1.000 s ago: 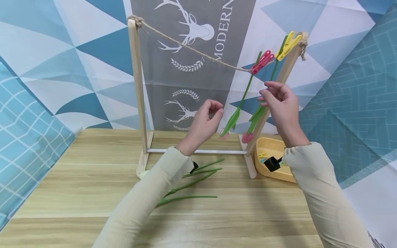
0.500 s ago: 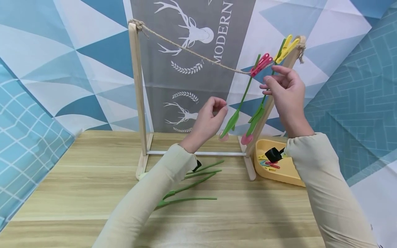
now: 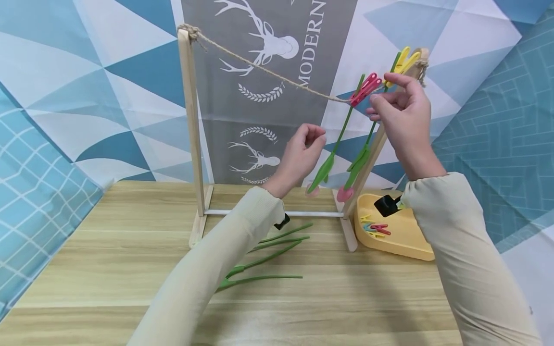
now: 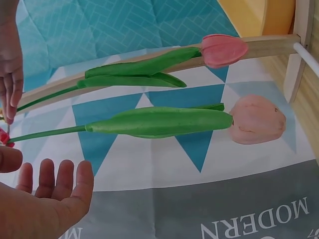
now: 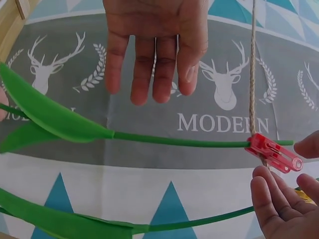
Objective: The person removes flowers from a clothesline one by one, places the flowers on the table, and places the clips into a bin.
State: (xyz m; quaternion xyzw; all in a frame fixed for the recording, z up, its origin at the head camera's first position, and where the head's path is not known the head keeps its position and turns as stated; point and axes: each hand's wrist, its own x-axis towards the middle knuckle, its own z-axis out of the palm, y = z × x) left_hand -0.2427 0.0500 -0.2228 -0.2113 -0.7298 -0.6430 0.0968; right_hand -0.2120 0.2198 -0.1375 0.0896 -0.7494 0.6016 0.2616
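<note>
My right hand (image 3: pixel 407 115) is raised beside a red clothespin (image 3: pixel 365 90) and just below a yellow clothespin (image 3: pixel 406 61), both on a rope (image 3: pixel 268 68). In the right wrist view its thumb and fingers stand apart around the red clothespin's handle end, with no visible grip. Two artificial tulips hang head down: a pale pink tulip (image 4: pixel 258 119) from the red clothespin and a darker pink tulip (image 4: pixel 224 50) from the yellow one. Left of the tulips floats my left hand (image 3: pixel 300 154), fingers loosely bent, holding nothing.
The rope joins two posts of a wooden stand (image 3: pixel 190 120), braced below by a white rod (image 3: pixel 316 214). Several green stems (image 3: pixel 277 277) lie on the table, partly behind the left sleeve. A yellow tray (image 3: pixel 407 235) with several clothespins stands at the right.
My right hand has risen from beside the darker tulip's stem to the clothespins. My left hand has moved a little up and right. Both tulips hang as before.
</note>
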